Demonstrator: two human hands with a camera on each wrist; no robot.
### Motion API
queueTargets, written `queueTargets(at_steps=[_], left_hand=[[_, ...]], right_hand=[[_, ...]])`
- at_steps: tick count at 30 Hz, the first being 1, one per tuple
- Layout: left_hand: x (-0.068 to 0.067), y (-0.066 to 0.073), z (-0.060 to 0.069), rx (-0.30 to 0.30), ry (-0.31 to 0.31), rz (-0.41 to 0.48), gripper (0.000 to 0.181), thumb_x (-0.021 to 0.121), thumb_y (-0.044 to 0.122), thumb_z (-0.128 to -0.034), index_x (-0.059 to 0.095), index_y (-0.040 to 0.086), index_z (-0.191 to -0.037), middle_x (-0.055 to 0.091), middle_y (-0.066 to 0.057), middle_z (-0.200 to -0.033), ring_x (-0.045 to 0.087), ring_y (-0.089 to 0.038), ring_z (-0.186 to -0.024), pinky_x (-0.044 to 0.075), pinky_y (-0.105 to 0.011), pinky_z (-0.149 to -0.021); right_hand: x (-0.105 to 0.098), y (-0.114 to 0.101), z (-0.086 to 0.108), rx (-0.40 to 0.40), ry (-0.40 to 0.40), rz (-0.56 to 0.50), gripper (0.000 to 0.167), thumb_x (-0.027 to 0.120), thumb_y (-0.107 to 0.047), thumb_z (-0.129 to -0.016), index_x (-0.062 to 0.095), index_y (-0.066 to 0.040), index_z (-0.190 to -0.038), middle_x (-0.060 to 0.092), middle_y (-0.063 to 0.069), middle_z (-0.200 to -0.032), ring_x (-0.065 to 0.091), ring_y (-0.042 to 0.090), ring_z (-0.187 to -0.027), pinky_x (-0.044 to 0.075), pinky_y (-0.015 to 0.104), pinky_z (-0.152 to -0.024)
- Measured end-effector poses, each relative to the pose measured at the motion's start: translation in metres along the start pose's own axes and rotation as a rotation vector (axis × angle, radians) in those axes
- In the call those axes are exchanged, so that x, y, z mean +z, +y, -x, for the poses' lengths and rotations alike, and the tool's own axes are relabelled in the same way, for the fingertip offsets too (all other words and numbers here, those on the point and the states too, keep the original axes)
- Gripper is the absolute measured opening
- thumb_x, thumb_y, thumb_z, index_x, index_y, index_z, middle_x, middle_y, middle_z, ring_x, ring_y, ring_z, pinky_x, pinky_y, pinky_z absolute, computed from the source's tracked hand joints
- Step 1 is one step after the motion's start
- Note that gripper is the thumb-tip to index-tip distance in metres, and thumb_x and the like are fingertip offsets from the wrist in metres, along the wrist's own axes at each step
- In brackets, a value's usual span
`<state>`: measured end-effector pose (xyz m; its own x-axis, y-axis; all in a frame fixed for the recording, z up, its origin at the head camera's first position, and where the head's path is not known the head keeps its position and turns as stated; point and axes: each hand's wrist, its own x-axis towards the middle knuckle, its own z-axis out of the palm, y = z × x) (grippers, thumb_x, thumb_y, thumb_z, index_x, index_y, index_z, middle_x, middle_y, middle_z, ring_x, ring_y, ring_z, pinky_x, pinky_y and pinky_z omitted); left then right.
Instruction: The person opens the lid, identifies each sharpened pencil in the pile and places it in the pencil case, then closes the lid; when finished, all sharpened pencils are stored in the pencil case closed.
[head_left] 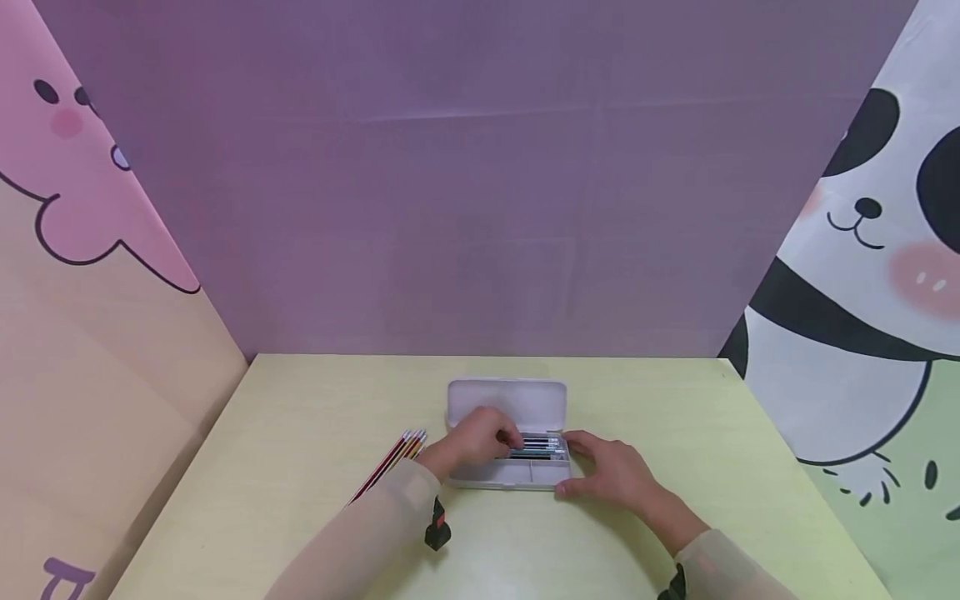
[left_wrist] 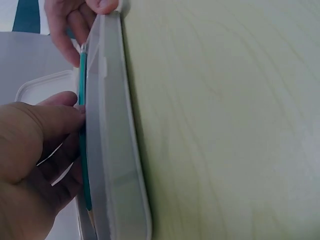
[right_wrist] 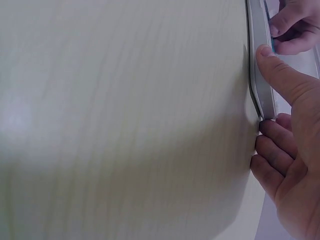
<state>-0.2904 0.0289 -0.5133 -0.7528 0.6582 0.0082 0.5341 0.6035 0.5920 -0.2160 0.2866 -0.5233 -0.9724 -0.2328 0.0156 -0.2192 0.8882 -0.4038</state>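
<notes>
A white pencil case [head_left: 477, 477] lies on the table with its lid [head_left: 510, 395] raised at the back. Several dark pencils [head_left: 542, 445] show in its right part. My left hand [head_left: 480, 436] reaches into the case, thumb and fingers pinching a green pencil [left_wrist: 83, 160] that lies lengthwise along the inside of the front wall [left_wrist: 117, 150]. At the right end, my right hand [head_left: 611, 471] holds the case, its thumb on the front wall and its curled fingers around the end corner, as the right wrist view shows.
Left of the case, a bundle of red and yellow pencils [head_left: 390, 461] lies slanted on the table [head_left: 300, 417], partly behind the left sleeve [head_left: 375, 521]. A purple panel [head_left: 480, 208] stands along the table's back edge, with printed panels at both sides.
</notes>
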Motion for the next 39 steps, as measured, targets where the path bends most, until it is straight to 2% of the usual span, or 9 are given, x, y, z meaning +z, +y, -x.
queueTargets(at_steps=[6,12,19,26,29,32,35,39], left_hand=[[0.000,0.003,0.003,0.022,0.026,-0.092,0.017,0.077,0.000,-0.0863,0.083,0.015,-0.091,0.076,0.008,-0.089,0.061,-0.004,-0.086,0.051,-0.020,-0.083],[0.003,-0.011,0.008,0.030,0.052,-0.127,0.016,0.076,0.005,-0.0885,0.084,0.018,-0.094,0.077,0.010,-0.093,0.065,-0.006,-0.092,0.051,-0.022,-0.086],[-0.001,-0.015,0.017,0.027,0.015,-0.156,0.016,0.069,0.013,-0.0958,0.083,0.017,-0.102,0.076,0.009,-0.099,0.065,-0.006,-0.093,0.052,-0.025,-0.090],[-0.007,-0.014,0.027,0.037,-0.006,-0.154,0.016,0.069,0.019,-0.0969,0.083,0.015,-0.104,0.072,0.008,-0.097,0.059,-0.004,-0.087,0.051,-0.024,-0.084],[-0.010,-0.016,0.033,0.053,-0.011,-0.130,0.016,0.069,0.021,-0.0973,0.083,0.016,-0.104,0.069,0.009,-0.096,0.057,-0.004,-0.087,0.050,-0.023,-0.083],[-0.013,-0.018,0.038,0.050,0.017,-0.044,0.017,0.069,0.022,-0.0969,0.082,0.016,-0.105,0.070,0.009,-0.097,0.058,-0.004,-0.088,0.050,-0.023,-0.083],[-0.019,-0.020,0.043,0.020,0.071,0.072,0.019,0.069,0.020,-0.0966,0.081,0.014,-0.109,0.073,0.006,-0.100,0.061,-0.006,-0.090,0.051,-0.025,-0.084],[-0.027,-0.026,0.051,-0.039,0.156,0.167,0.023,0.067,0.021,-0.0979,0.078,0.012,-0.115,0.073,0.004,-0.103,0.062,-0.010,-0.092,0.053,-0.029,-0.086]], right_hand=[[0.002,0.000,0.000,0.005,0.006,0.004,0.091,0.086,-0.066,-0.066,0.060,-0.021,-0.141,0.071,0.001,-0.132,0.070,0.032,-0.109,0.052,0.052,-0.092],[0.003,0.000,0.001,0.004,0.009,0.018,0.091,0.087,-0.066,-0.066,0.061,-0.020,-0.140,0.071,0.002,-0.132,0.070,0.033,-0.108,0.053,0.052,-0.091],[0.002,0.000,0.001,-0.004,0.015,0.020,0.091,0.086,-0.066,-0.066,0.060,-0.019,-0.140,0.071,0.003,-0.133,0.070,0.034,-0.109,0.054,0.052,-0.091],[0.003,0.000,0.000,-0.014,0.022,0.020,0.090,0.087,-0.065,-0.066,0.061,-0.020,-0.139,0.071,0.004,-0.131,0.071,0.033,-0.105,0.054,0.051,-0.088],[0.003,-0.001,-0.001,-0.014,0.020,0.023,0.090,0.087,-0.065,-0.066,0.061,-0.020,-0.139,0.071,0.004,-0.131,0.071,0.033,-0.106,0.054,0.051,-0.088],[0.003,-0.002,-0.001,-0.011,0.017,0.025,0.091,0.086,-0.067,-0.065,0.061,-0.020,-0.140,0.071,0.003,-0.132,0.070,0.033,-0.107,0.054,0.051,-0.089],[0.002,-0.002,-0.001,-0.010,0.015,0.023,0.092,0.087,-0.067,-0.065,0.061,-0.020,-0.140,0.071,0.003,-0.132,0.070,0.034,-0.107,0.054,0.052,-0.089],[0.001,-0.002,0.000,-0.004,0.015,0.031,0.093,0.087,-0.067,-0.064,0.061,-0.020,-0.140,0.071,0.005,-0.131,0.070,0.035,-0.107,0.053,0.053,-0.090]])
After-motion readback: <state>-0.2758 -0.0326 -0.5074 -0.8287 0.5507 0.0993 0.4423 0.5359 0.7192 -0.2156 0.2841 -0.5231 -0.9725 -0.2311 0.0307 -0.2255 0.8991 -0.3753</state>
